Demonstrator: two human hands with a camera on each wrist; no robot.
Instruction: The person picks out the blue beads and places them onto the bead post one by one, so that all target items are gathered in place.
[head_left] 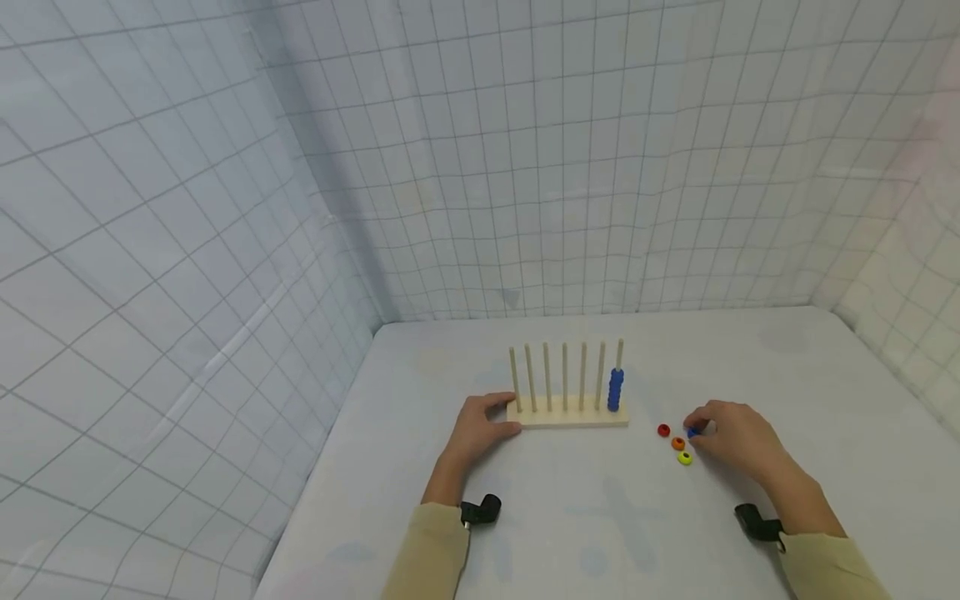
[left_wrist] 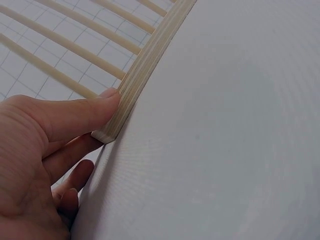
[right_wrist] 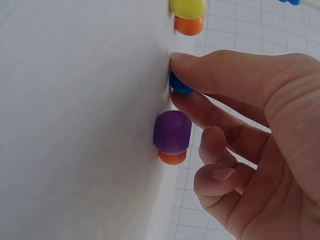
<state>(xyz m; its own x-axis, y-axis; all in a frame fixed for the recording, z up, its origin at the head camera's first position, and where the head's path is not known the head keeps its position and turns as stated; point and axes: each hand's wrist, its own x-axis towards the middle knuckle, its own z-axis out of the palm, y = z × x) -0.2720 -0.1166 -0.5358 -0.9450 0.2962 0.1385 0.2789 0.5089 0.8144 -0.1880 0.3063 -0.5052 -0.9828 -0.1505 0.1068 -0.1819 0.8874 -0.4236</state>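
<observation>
A pale wooden peg stand (head_left: 573, 419) stands on the table, with a row of upright pegs along its base. Several blue beads (head_left: 615, 390) are stacked on the rightmost peg, and the other pegs are bare. My left hand (head_left: 472, 433) grips the left end of the base, thumb on the near edge in the left wrist view. To the right of the stand, my right hand (head_left: 738, 437) pinches a loose blue bead (right_wrist: 181, 85) between thumb and index finger, low at the tabletop. Its other fingers are curled beside a purple bead (right_wrist: 173, 132).
Left of the right hand lie a red bead (head_left: 663, 430), an orange bead (head_left: 678, 443) and a yellow bead (head_left: 685, 457). Another orange bead (right_wrist: 172, 158) shows behind the purple one. White gridded cloth walls (head_left: 540, 167) surround the white table (head_left: 525, 533).
</observation>
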